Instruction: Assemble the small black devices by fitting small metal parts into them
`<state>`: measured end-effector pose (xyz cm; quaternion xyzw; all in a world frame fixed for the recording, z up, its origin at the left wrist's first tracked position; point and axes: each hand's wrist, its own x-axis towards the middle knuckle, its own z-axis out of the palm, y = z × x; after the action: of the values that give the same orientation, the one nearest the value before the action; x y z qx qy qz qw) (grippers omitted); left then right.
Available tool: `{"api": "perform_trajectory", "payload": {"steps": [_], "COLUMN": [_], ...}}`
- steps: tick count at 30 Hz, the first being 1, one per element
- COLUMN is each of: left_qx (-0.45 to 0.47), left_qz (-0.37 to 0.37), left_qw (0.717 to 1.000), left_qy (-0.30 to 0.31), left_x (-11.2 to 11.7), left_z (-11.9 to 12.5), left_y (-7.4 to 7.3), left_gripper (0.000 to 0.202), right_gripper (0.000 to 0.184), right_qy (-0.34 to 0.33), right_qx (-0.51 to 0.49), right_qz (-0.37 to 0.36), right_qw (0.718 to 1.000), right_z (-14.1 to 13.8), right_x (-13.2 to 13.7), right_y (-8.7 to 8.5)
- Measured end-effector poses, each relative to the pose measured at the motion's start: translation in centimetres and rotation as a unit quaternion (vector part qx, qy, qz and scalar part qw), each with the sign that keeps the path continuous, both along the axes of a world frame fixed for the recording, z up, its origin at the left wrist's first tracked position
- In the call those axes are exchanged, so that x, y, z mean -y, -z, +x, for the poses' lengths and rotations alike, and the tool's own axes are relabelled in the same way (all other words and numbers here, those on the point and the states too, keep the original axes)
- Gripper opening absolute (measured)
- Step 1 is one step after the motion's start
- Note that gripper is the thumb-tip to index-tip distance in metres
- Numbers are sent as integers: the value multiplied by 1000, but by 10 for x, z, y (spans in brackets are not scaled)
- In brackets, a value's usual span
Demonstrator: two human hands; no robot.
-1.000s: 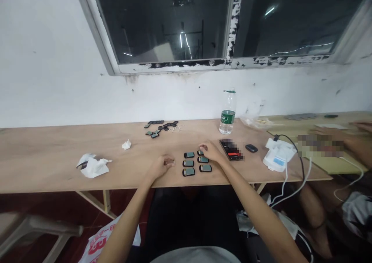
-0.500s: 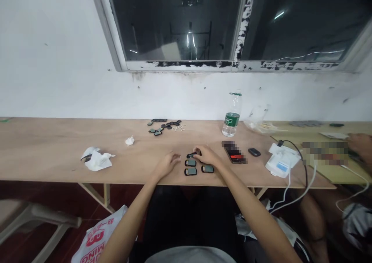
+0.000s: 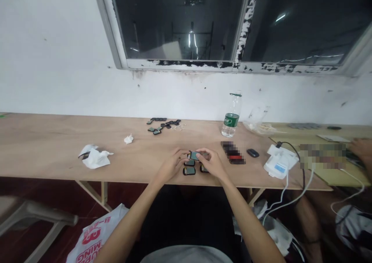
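Both my hands meet over the middle of the wooden table. My left hand (image 3: 172,166) and my right hand (image 3: 212,164) pinch a small black-rimmed display module (image 3: 194,156) with a grey-green screen by its two ends. Just below them lie similar modules, one (image 3: 189,171) nearest the table's edge, another (image 3: 190,162) partly under my fingers, and a third (image 3: 204,169) half hidden by my right hand. Farther back, a loose group of dark modules (image 3: 162,125) lies on the table.
A water bottle (image 3: 231,119) and a pixelated phone (image 3: 233,153) stand right of my hands, beside a small black object (image 3: 252,153) and a white corded pack (image 3: 279,166). Crumpled tissue (image 3: 94,157) lies left. A co-worker's hand (image 3: 362,148) rests at the far right.
My left hand has moved right and joined my right hand on the module. The module is now lifted between both hands, and the view has shifted slightly.
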<state>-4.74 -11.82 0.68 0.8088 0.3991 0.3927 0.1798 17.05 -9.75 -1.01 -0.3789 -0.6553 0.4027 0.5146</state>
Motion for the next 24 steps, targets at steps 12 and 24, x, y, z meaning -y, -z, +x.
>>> {"api": "perform_trajectory", "payload": {"steps": [12, 24], "left_qx": [38, 275], "left_qz": [-10, -235], "left_qw": [999, 932], "left_qy": [-28, -11], "left_x": [-6, -11], "left_z": [5, 7], "left_y": [9, 12], "left_gripper": [28, 37], "right_gripper": [33, 32], "right_qy": [-20, -45], "right_qx": [-19, 6], "right_qz": [-47, -20], "right_qw": [999, 999], "right_z": [1, -3], "right_x": [3, 9], "right_y": [0, -5]}}
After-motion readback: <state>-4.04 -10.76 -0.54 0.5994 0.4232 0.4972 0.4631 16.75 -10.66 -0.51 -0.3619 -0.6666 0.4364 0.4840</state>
